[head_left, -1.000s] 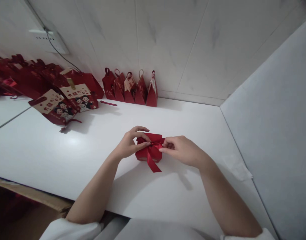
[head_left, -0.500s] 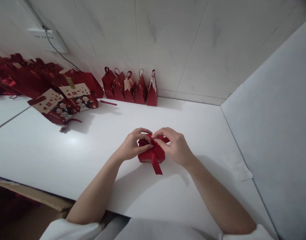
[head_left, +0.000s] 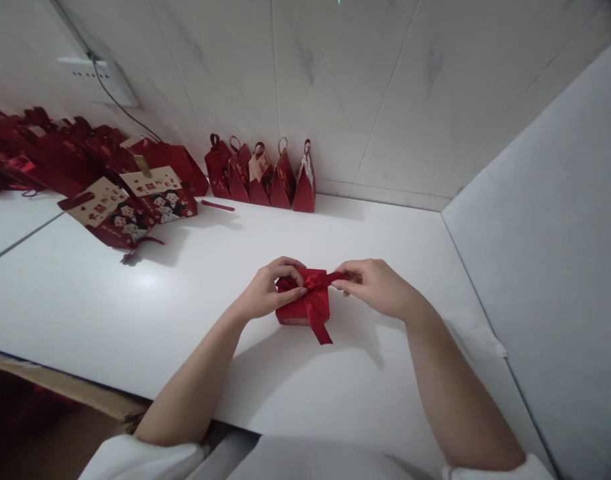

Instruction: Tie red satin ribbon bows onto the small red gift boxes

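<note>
A small red box [head_left: 292,311] sits on the white table, with a red ribbon [head_left: 317,315] knotted on its top and one tail hanging over the near edge. My left hand [head_left: 271,290] is at the box's left side, its thumb and fingers closed on the ribbon near the knot. To the right of the box, my right hand [head_left: 372,283] pinches the ribbon's right end, which stretches out from the knot.
Five small red bags [head_left: 304,190] line the wall. At the left, larger red gift bags [head_left: 168,200] crowd the white table [head_left: 185,347]. A loose red strip [head_left: 218,205] lies near them. White tissue [head_left: 478,337] lies at the right edge; a cardboard box [head_left: 85,395] stands lower left.
My right hand has moved right from the knot and draws out the ribbon's end. The hanging tail has shifted slightly right. My left hand has stayed at the box.
</note>
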Tool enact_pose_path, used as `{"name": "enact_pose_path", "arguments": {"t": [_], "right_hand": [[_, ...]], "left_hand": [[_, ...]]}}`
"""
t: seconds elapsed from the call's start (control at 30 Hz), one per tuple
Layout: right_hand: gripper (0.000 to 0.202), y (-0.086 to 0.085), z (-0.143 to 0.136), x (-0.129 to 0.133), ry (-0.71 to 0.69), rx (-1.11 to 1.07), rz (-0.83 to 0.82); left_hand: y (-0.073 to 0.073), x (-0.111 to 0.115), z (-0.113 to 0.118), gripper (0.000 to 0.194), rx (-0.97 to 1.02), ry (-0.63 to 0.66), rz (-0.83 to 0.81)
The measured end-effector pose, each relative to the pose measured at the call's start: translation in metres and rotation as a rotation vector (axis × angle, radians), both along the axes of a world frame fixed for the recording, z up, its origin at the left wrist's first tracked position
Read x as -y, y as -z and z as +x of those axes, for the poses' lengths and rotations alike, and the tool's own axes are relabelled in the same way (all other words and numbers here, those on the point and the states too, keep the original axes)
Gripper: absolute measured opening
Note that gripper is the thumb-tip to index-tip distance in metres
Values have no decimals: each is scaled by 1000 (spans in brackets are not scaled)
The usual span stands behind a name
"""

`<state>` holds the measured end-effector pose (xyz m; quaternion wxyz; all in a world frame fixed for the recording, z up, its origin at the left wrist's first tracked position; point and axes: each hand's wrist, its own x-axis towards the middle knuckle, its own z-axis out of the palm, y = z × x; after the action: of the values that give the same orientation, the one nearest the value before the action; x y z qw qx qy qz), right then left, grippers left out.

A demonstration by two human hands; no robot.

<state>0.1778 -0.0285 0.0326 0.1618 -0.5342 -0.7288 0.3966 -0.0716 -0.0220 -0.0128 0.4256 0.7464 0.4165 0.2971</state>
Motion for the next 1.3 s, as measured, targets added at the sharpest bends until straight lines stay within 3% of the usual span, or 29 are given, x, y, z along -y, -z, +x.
{"name": "enact_pose_path", "arguments": {"t": [0.17, 0.37, 0.47, 0.73, 0.93, 1.0, 1.13, 1.3], "right_hand": [[32, -4, 7, 1, -101, 171, -4], [38, -11, -3, 18, -237, 171, -283], [40, -11, -10, 26, -262, 203, -332], [31, -2, -19, 26, -400, 157, -425], [35, 6, -34, 30, -489, 35, -502], [32, 12, -42, 34, -495, 68, -477], [24, 25, -56, 37, -448, 197, -235], [17, 31, -51, 32, -412, 323, -97]], "left_hand": [[-1, 1, 2, 17, -21, -31, 14], [-2, 0, 3, 17, -21, -72, -32], [-2, 1, 4, 17, -11, -99, -64], [-1, 3, 7, 18, -9, -134, -107], [-3, 4, 9, 16, -31, -130, -62], [-3, 4, 10, 15, -28, -128, -44], [-3, 3, 6, 17, -44, -86, -5], [-7, 1, -7, 45, -123, 43, -2]]}}
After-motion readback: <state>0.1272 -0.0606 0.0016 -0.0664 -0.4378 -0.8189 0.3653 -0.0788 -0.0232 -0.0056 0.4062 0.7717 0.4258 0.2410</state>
